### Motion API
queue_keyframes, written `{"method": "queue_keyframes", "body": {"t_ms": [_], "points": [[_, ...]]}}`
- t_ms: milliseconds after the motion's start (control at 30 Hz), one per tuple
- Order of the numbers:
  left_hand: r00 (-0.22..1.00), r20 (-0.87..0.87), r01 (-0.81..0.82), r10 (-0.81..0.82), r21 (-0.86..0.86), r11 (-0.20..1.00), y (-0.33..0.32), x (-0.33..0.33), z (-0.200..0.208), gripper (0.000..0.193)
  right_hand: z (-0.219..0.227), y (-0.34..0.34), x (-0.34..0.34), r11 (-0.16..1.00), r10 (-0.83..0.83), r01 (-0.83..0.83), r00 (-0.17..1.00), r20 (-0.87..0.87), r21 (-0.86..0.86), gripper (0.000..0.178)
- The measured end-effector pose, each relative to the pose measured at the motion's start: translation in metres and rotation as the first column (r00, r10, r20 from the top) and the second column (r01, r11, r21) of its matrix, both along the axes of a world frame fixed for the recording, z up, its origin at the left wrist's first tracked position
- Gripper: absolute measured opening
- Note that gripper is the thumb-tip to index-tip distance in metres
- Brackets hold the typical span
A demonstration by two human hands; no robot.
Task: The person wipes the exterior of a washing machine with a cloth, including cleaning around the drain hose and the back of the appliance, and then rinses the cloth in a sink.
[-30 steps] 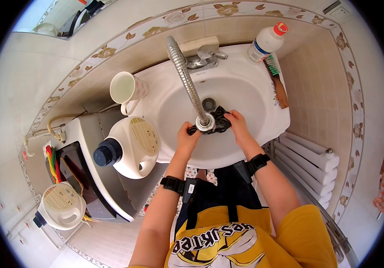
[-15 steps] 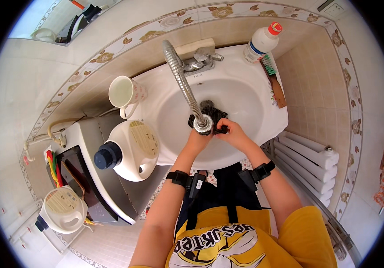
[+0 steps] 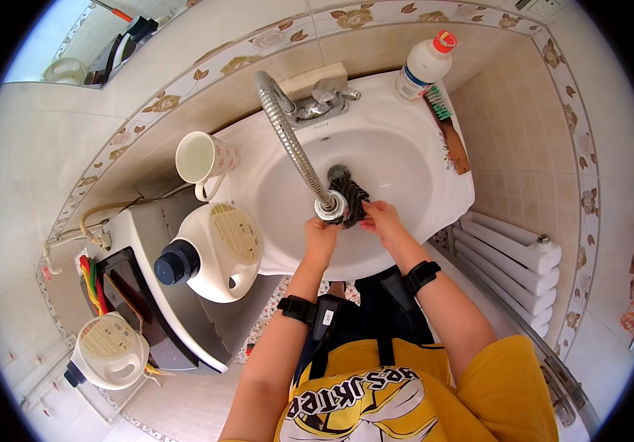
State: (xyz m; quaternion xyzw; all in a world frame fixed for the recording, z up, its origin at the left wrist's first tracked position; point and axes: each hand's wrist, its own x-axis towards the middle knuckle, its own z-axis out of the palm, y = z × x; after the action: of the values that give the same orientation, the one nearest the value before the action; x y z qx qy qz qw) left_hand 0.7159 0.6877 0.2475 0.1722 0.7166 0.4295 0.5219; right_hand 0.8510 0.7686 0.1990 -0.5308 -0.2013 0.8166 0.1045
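A small dark, patterned piece of cloth [image 3: 354, 197] hangs bunched in the white washbasin [image 3: 409, 180], close to the drain. My left hand [image 3: 321, 239] grips its near left edge, partly hidden by the spout end. With pinched fingers, my right hand [image 3: 383, 221] holds its right edge. Above the cloth, the flexible metal faucet hose [image 3: 298, 144] bends down from the tap [image 3: 321, 107], and its round head [image 3: 330, 208] covers part of the cloth. Whether water is running I cannot tell.
Left of the basin stand a white mug [image 3: 199, 158] and a big cream jug with a dark blue cap [image 3: 221, 247]. A red-capped bottle [image 3: 424, 70] and a wooden brush with green bristles [image 3: 450, 136] sit on the right rim. A white radiator [image 3: 509, 254] is to the right.
My hands have moved slightly apart, and the cloth now stretches more lengthwise between them and the drain. The drain end shows more clearly. The whole view has shifted a little.
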Motion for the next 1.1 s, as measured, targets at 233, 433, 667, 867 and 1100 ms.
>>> {"method": "queue_keyframes", "body": {"t_ms": [233,433,667,867,1100], "points": [[0.864,0.267,-0.462,0.427,0.087,0.882,-0.009,-0.021,0.005,0.008,0.012,0.021,0.017,0.85,-0.28,0.185,0.952,0.125,0.494,0.02],[0.954,-0.031,-0.292,0.298,0.136,0.947,-0.023,-0.038,-0.003,0.012,0.008,0.038,0.043,0.734,-0.324,0.199,0.943,0.078,0.649,0.02],[0.641,-0.638,0.277,-0.426,-0.325,0.904,-0.032,-0.029,-0.041,0.023,0.002,0.021,0.021,0.358,0.287,-0.839,0.516,0.807,0.409,0.042],[0.589,-0.808,0.339,-0.018,0.226,0.913,0.012,-0.006,-0.077,0.029,-0.035,0.019,-0.008,0.348,-0.127,-0.676,0.652,0.747,0.649,0.045],[0.991,0.059,0.116,-0.117,0.015,0.993,0.037,-0.006,-0.035,0.011,-0.016,0.025,-0.004,0.874,0.337,-0.348,0.937,0.093,0.339,0.042]]}}
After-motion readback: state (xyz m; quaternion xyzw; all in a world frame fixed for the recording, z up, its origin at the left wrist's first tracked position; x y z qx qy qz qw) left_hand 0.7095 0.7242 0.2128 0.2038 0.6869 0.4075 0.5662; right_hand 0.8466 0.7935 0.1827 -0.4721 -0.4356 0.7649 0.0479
